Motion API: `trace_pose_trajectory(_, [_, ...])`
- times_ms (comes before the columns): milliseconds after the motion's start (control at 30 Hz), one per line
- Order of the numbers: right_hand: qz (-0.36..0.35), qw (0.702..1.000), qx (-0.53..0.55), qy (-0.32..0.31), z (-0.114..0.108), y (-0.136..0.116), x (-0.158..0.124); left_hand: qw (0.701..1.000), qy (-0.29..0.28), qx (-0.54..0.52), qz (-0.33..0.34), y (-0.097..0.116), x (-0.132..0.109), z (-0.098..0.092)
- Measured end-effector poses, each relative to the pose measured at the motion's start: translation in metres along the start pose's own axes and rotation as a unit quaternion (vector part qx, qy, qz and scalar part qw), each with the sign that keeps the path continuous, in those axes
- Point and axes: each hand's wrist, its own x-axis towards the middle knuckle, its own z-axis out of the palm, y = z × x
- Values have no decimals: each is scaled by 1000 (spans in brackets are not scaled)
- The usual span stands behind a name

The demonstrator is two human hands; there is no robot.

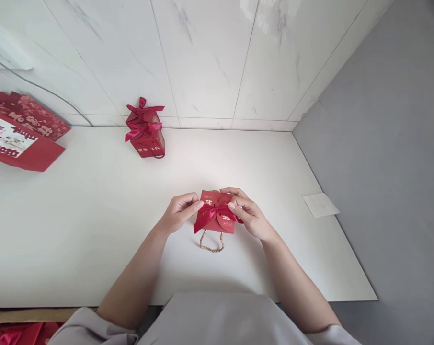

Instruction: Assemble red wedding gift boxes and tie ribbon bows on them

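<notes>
A small red gift box (210,199) with gold print sits on the white table (95,215) in front of me, a red ribbon (207,216) across its top and a tan rope handle (211,244) hanging toward me. My left hand (179,211) pinches the ribbon at the box's left side. At the right side, my right hand (249,215) pinches the ribbon too, fingers curled over the box.
Two finished red boxes with bows (145,128) stand at the back near the marble wall. Flat red bags (19,132) lie at the far left with a grey cable above. A white paper slip (320,204) rests at the table's right edge, by a grey wall.
</notes>
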Motion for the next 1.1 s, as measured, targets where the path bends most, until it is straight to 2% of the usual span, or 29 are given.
trace_pose_trajectory(333, [-7, 1000, 8, -20, -9, 1, -2, 999, -8, 13, -28, -5, 0, -6])
trace_pose_trajectory(533, [-7, 1000, -7, -23, -14, 3, -2, 997, 5, 73, -8, -6, 0, -10])
trace_pose_trajectory(833, [-19, 996, -87, -29, -21, 1, -5, 988, 9, 150, 23, -1, 0, -16])
trace_pose_trajectory(1100, [-21, 999, -25, -26, -13, 5, -4, 990, 66, 117, 36, -5, 5, -9])
